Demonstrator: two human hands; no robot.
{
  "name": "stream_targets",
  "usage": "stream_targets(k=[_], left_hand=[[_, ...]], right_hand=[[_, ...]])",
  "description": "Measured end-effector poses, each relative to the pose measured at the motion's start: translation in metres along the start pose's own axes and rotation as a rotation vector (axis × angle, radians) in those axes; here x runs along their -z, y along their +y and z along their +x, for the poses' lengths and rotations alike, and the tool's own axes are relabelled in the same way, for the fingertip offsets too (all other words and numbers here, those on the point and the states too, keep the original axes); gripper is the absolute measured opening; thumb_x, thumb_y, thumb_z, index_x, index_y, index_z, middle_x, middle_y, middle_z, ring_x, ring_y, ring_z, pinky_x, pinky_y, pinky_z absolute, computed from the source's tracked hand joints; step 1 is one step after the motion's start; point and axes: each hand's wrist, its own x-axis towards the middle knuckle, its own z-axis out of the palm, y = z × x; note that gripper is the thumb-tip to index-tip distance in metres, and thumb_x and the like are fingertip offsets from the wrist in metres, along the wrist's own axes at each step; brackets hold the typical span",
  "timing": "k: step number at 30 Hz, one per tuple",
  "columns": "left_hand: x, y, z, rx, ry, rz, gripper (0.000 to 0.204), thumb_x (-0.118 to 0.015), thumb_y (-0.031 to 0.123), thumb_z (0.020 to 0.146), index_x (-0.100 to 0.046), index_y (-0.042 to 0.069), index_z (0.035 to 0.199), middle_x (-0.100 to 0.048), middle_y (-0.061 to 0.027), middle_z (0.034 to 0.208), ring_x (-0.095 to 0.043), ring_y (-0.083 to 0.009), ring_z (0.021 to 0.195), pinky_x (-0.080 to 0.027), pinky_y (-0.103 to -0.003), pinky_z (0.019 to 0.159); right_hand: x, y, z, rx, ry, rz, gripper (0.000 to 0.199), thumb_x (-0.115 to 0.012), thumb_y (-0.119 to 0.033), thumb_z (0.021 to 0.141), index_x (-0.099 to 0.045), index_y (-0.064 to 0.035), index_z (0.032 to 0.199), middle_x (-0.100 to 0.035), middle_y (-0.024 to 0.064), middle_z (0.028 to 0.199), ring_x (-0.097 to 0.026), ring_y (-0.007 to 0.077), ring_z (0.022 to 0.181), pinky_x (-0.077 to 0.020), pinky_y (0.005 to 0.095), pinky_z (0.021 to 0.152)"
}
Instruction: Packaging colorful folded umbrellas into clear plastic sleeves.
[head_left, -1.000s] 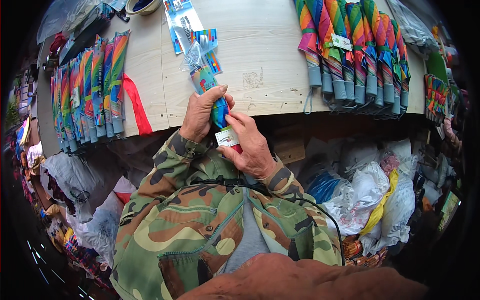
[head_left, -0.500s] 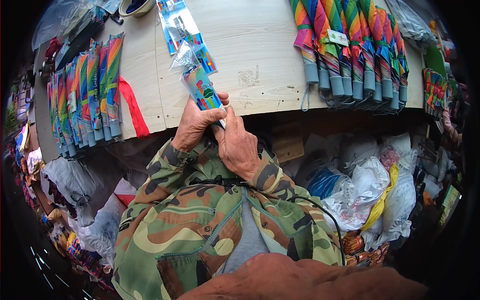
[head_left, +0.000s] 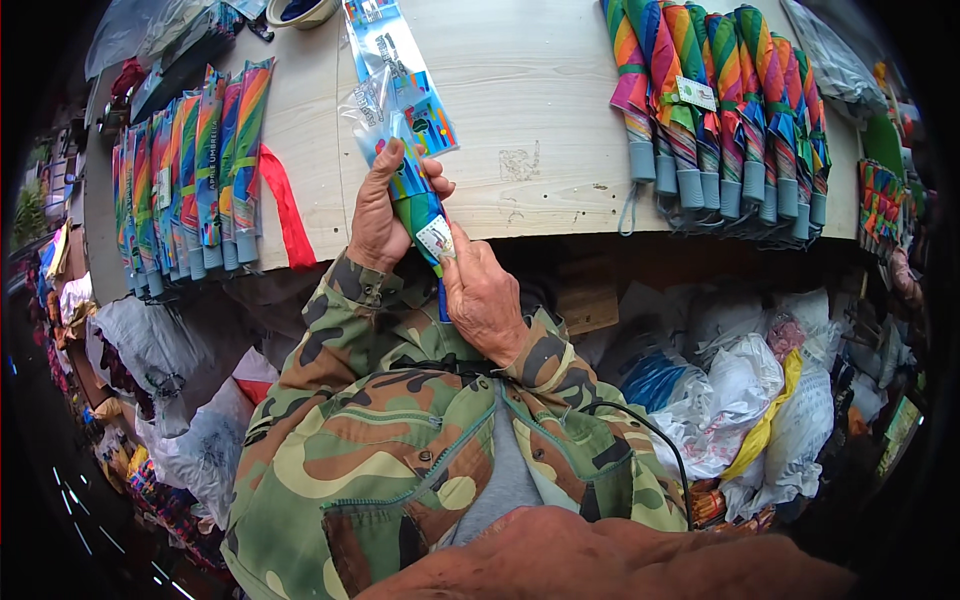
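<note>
Far left on the surface (head_left: 560,110): a row of sleeved umbrellas (head_left: 190,180), handles toward us, with a red strip (head_left: 285,205) just beside it.

Left hand (head_left: 385,215): grip closed around the upper part of a folded rainbow umbrella (head_left: 420,215) that sits partly inside a clear printed sleeve (head_left: 395,75). Fingers wrap it from the left, thumb on the near side.

Right hand (head_left: 485,295): grip narrow, pinching the lower end of the umbrella near its white tag (head_left: 436,238).

The umbrella is held above the near edge of the surface, just in front of our chest. Its long axis runs nearly away from us, tilted slightly left at the far end; the sleeve end points away, the tagged end toward us.

Judgement: to do this well, we keep the left grip firm on the sleeve, keep the axis straight, and mind the tag so it does not snag.

Right: a bare row of umbrellas (head_left: 720,110), grey handles toward us.
</note>
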Motion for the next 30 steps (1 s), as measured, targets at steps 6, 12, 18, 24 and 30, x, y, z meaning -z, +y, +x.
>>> stream_targets(k=[6,12,18,24,30], left_hand=[[-0.023,-0.030,-0.018,0.040,-0.011,0.116,0.048,-0.076,0.041,0.105,-0.062,0.001,0.128,-0.078,-0.0168,0.102,-0.077,-0.0314,0.108,-0.062,-0.046,0.100],[-0.025,-0.004,-0.006,0.024,0.023,0.151,0.039,-0.077,0.032,0.105,-0.063,0.002,0.126,-0.079,-0.0164,0.105,-0.077,-0.0298,0.102,-0.064,-0.046,0.098],[0.000,0.033,0.019,-0.092,-0.037,-0.203,0.032,-0.076,0.026,0.105,-0.064,0.001,0.120,-0.078,-0.0156,0.105,-0.079,-0.0304,0.096,-0.064,-0.051,0.103],[-0.012,-0.011,-0.004,0.040,-0.039,-0.155,0.026,-0.076,0.024,0.105,-0.067,0.004,0.117,-0.078,-0.0143,0.106,-0.078,-0.0294,0.098,-0.064,-0.047,0.097],[-0.038,-0.047,-0.020,0.072,-0.031,-0.007,0.024,-0.075,0.019,0.105,-0.071,0.003,0.122,-0.076,-0.0076,0.110,-0.072,-0.0170,0.101,-0.060,-0.037,0.092]], right_hand=[[-0.008,0.000,0.048,0.003,0.109,0.145,0.037,-0.067,-0.018,0.108,-0.063,0.0001,0.140,-0.070,0.0247,0.107,-0.071,0.0493,0.092,-0.0564,0.0523,0.072],[0.010,-0.005,0.040,0.033,-0.014,0.307,0.058,-0.068,-0.034,0.110,-0.054,0.0075,0.148,-0.067,0.0283,0.124,-0.071,0.0456,0.110,-0.0580,0.0504,0.088],[0.014,0.011,-0.008,0.308,0.148,0.093,0.075,-0.080,-0.040,0.101,-0.053,0.0100,0.149,-0.062,0.0297,0.137,-0.069,0.0445,0.121,-0.0592,0.0476,0.099],[0.011,0.019,0.018,0.579,0.424,0.028,0.067,-0.078,-0.044,0.102,-0.060,0.0069,0.142,-0.065,0.0276,0.133,-0.066,0.0472,0.122,-0.0559,0.0555,0.104],[0.003,0.023,0.043,0.423,0.543,0.127,0.068,-0.073,-0.051,0.104,-0.063,0.0053,0.141,-0.065,0.0277,0.133,-0.064,0.0464,0.123,-0.0549,0.0537,0.107]])
